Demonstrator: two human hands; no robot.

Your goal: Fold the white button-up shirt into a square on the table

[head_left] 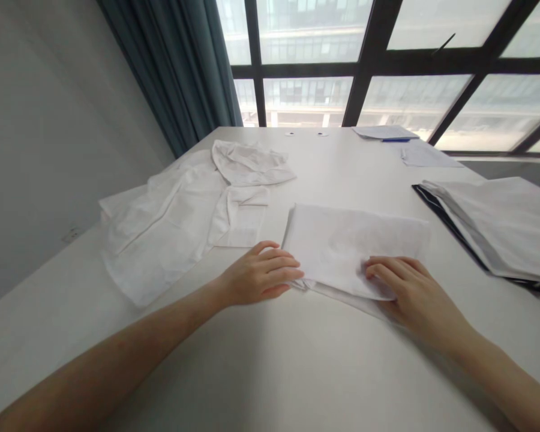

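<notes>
A folded white cloth (337, 240) lies flat in front of me, with its layers showing along the near edge. At its near left corner rests my left hand (267, 273), fingers stretched out and touching the edge. My right hand (400, 288) has the near right edge pinched, with curled fingers on top and the thumb partly hidden below the fabric. Whether the cloth is a garment cannot be made out from this side.
White garments (171, 210) lie spread at the left, a bunched white piece (252, 165) beyond. On the right a folded white stack (504, 222) sits on dark fabric (454, 234). Papers (382, 132) and a blue pen (396, 140) are at the white table's (234, 372) far edge.
</notes>
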